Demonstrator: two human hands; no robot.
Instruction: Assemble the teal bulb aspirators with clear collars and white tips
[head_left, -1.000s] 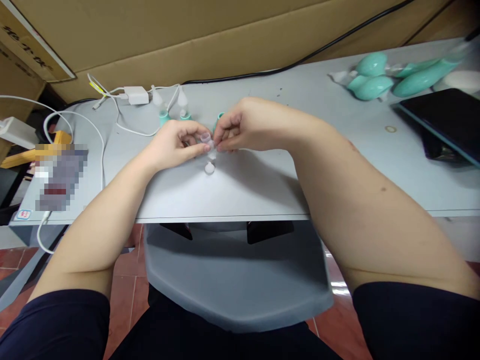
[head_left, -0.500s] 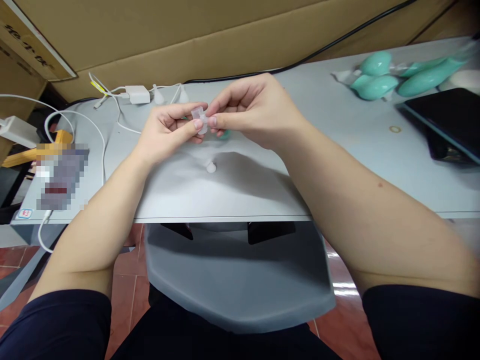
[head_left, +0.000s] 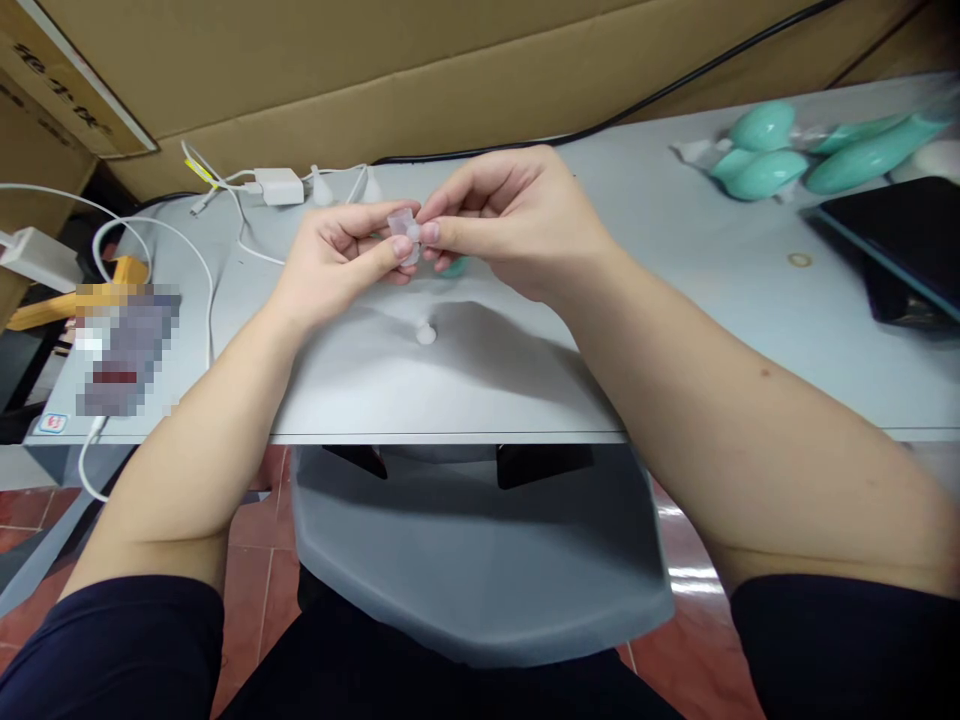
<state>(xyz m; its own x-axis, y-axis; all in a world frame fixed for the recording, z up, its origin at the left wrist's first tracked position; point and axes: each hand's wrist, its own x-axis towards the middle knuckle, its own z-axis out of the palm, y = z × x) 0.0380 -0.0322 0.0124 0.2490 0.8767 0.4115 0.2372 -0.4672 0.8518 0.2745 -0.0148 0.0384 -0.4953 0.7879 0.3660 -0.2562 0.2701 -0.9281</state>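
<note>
Above the desk, my left hand (head_left: 337,255) pinches a small translucent plastic piece (head_left: 403,224) between thumb and fingers. My right hand (head_left: 502,220) meets it from the right, thumb and forefinger pressed together at the piece's right edge; whether a separate small part sits between those fingertips cannot be made out. Just below the hands, a small white nozzle-like part (head_left: 426,333) rests on the desk. Partly hidden behind my fingers is a mint-green object (head_left: 454,267).
White pointed tips (head_left: 321,187) and a white charger (head_left: 277,186) with cables lie at the back left. A pixelated phone-like object (head_left: 129,352) is at left. Mint-green bulbs (head_left: 765,175) and a black device (head_left: 900,240) are at right. A grey chair (head_left: 480,560) sits below the desk edge.
The view has shifted slightly. The translucent piece has turned a little between my fingers, while both hands keep nearly the same pose.
</note>
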